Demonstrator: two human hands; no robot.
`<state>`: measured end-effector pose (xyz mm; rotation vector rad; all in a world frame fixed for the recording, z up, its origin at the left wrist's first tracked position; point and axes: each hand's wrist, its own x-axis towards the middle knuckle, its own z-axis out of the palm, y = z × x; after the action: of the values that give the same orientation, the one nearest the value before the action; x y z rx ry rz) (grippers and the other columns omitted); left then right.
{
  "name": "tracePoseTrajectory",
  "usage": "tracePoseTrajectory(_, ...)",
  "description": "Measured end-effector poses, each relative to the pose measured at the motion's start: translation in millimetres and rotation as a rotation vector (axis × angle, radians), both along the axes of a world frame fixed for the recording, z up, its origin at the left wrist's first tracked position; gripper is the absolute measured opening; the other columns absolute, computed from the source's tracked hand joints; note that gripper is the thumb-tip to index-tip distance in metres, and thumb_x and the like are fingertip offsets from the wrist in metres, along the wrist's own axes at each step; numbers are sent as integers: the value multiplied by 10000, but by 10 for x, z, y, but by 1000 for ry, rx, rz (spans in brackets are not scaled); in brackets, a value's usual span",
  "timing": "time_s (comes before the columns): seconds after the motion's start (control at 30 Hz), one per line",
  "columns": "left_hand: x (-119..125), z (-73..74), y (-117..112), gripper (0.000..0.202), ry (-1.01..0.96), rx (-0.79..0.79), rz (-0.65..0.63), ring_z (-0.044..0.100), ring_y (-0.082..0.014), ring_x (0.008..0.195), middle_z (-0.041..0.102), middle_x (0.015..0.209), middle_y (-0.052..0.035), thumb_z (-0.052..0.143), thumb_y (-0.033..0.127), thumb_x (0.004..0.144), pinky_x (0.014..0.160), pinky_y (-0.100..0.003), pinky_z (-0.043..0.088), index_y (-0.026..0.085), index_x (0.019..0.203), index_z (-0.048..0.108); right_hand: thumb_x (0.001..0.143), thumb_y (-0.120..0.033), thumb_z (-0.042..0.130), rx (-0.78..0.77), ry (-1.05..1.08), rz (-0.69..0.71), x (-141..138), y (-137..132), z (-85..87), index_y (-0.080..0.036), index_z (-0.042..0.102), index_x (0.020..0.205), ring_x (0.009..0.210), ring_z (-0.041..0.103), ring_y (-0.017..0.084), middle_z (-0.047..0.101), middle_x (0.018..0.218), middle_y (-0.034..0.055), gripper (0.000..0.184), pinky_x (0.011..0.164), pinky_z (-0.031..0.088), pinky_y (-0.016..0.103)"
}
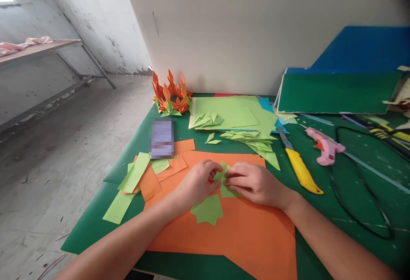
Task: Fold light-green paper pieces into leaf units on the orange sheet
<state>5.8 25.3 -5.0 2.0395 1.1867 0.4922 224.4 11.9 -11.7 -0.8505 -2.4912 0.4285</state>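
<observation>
My left hand (205, 179) and my right hand (251, 182) pinch a small piece of green paper (228, 190) between them, just above the orange sheet (256, 237). Fingers of both hands are closed on it and partly cover its shape. Right below my hands, a green paper piece with a jagged, star-like edge (209, 209) lies on the orange sheet. Left of my hands, green strips (134, 172) and orange paper rectangles (150, 184) overlap in a loose pile.
An orange and green folded-paper crown (173, 94) stands at the back, behind a blurred phone-like rectangle (162, 139). Green sheets (224, 105) bear folded leaf-shaped pieces (208, 120). To the right lie a yellow utility knife (301, 169) and a pink glue gun (326, 143) with its black cord.
</observation>
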Motion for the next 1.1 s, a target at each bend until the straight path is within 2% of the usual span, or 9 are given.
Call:
tracePoseTrajectory(0.13,11,-3,-9,267,-1,9,-34,569,-120,734,597,940,-21,595,88,766,668,-226,502,196,1010,602,939,-200,484,7,93,-75,-13,5,-16,-233,660,955,908,604,207,675,974,72,180,797,511,357)
tracePoseTrajectory(0.2,19,-3,-12,304,-16,54,-81,578,-131,773,606,961,-25,550,35,764,670,-226,494,196,1020,591,938,-214,496,22,158,-161,-27,8,-18,-247,624,1042,1013,590,227,661,1066,75,168,878,494,399)
tracePoseTrajectory(0.3,27,0,-16,376,-51,148,-140,589,-166,927,619,1049,-41,488,-19,766,737,-245,493,200,1060,572,922,-258,544,-18,205,-271,-51,0,-27,-257,542,1140,1132,544,255,617,1193,84,218,946,466,445)
tracePoseTrajectory(0.43,22,17,-14,393,-83,237,-177,578,-162,960,583,1077,-48,444,-36,792,805,-268,492,216,1054,594,931,-219,499,-141,245,-328,-82,-30,-73,-255,527,1086,949,605,220,640,1021,63,161,814,522,369)
tracePoseTrajectory(0.57,0,44,1,298,-49,458,-83,528,-182,1022,485,1142,-80,453,44,880,840,-308,481,225,1020,643,920,-255,525,-375,444,-409,-116,-53,-99,-259,505,1093,806,600,166,576,924,32,175,660,528,267)
tracePoseTrajectory(0.7,-32,38,35,164,46,625,-114,522,-174,894,514,995,-62,502,174,929,779,-312,484,224,996,642,911,-280,552,-610,681,-378,-149,-60,-63,-274,447,1107,741,568,123,492,908,-1,222,601,511,230)
tracePoseTrajectory(0.83,-29,38,48,153,106,700,-210,545,-172,879,583,996,-62,464,195,958,759,-299,500,199,1021,603,902,-298,573,-795,825,-300,-157,-64,-10,-284,418,1083,635,521,91,457,904,-23,239,546,525,235)
tracePoseTrajectory(0.97,-13,73,42,180,106,770,-247,572,-176,888,630,1017,-64,426,175,972,779,-302,510,173,1095,558,893,-306,586,-880,919,-252,-140,-69,39,-288,409,1070,621,521,89,446,894,-30,251,545,533,247)
tracePoseTrajectory(1.1,-43,61,63,177,72,815,-258,582,-167,839,653,973,-51,409,138,969,735,-278,504,171,1021,574,884,-322,597,-890,875,-209,-120,-84,73,-285,436,1075,656,515,104,467,851,-29,253,554,498,227)
